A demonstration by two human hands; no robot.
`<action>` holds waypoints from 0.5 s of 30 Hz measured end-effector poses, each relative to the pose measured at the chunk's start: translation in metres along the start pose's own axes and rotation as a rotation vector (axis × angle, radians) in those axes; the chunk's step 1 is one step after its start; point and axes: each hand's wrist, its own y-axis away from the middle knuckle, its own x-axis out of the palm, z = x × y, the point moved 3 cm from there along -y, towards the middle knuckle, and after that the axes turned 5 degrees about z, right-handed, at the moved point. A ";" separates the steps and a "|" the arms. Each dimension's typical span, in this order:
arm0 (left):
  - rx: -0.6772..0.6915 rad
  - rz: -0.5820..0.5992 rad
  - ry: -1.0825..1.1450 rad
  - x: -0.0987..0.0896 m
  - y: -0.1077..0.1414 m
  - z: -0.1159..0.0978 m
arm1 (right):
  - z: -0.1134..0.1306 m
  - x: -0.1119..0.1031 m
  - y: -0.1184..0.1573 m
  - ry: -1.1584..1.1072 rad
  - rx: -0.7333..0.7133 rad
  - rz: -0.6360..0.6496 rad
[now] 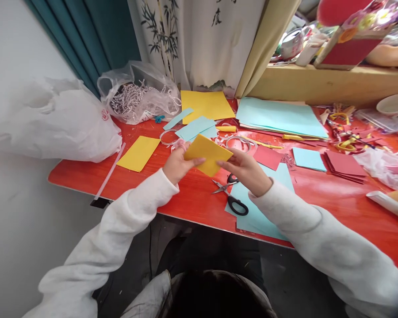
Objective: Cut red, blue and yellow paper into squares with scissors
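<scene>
Between my two hands a piece of yellow paper (pixel 208 153) is held tilted above the red table. My left hand (pixel 179 164) pinches its left side, thumb on the near face. On its right side my right hand (pixel 247 171) grips it, the thumb lying near the lower edge. The fingers behind the paper are mostly hidden. Just below my right hand, scissors with black handles (pixel 238 206) lie with their blades apart, partly over a light blue sheet (pixel 268 216). Left of my left hand lies a yellow paper rectangle (pixel 139 153).
Behind my hands are light blue strips (pixel 195 128), a large yellow sheet (pixel 207 106) and a blue paper stack (pixel 278 117). A white plastic bag (pixel 73 123) and a bag of beads (pixel 135 99) stand at the left. Small blue (pixel 308 159) and red squares (pixel 345 165) lie right.
</scene>
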 end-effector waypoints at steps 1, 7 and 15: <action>-0.005 -0.008 -0.018 0.005 -0.001 0.002 | -0.001 -0.001 -0.004 0.033 -0.005 -0.040; 0.085 0.017 -0.054 -0.002 -0.012 0.028 | -0.014 -0.009 -0.018 0.430 0.039 -0.082; 0.002 0.120 -0.075 0.006 -0.017 0.055 | -0.035 -0.002 -0.019 0.386 0.059 0.020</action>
